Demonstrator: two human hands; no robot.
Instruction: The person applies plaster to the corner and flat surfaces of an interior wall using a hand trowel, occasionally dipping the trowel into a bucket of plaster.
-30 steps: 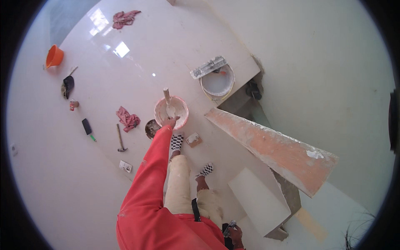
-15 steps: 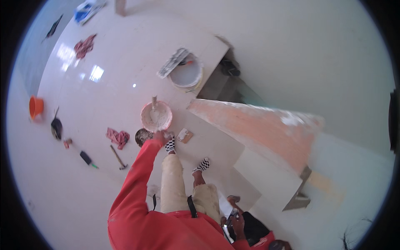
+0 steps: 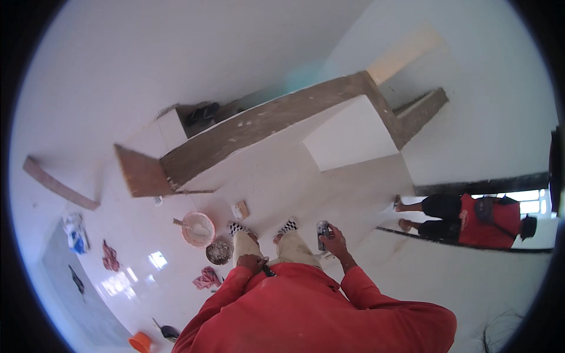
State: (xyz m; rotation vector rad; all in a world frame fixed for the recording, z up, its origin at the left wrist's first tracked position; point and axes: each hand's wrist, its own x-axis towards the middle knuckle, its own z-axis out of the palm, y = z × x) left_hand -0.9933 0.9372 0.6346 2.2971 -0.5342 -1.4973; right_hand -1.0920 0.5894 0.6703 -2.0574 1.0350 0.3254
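My right hand [image 3: 336, 242] is closed round a small dark-grey rectangular device [image 3: 322, 235], held out to the right of my legs. What kind of device it is I cannot make out. At my waist, my left hand [image 3: 252, 263] has its fingers closed on a black strap [image 3: 263, 260] hanging from my clothing. On the floor beyond my left foot stands a pink basin [image 3: 191, 240] with white paste and a handle leaning in it. Next to it sits a round dark pan [image 3: 219, 252] with whitish residue. A small tile piece [image 3: 239, 210] smeared with white lies ahead of my feet.
Ahead runs a low brown-topped wall [image 3: 265, 123], with a board [image 3: 141, 170] at its left end. Pink rags [image 3: 206, 278], an orange bucket [image 3: 140, 342] and a blue-white bag [image 3: 75, 233] lie at left. Another person [image 3: 488, 220] in red stands at right by a dark-edged opening.
My view has swung right. My left hand has left the basin and pan and come back to my waist. The right hand, with the device, is now held farther forward. The other person now shows fully.
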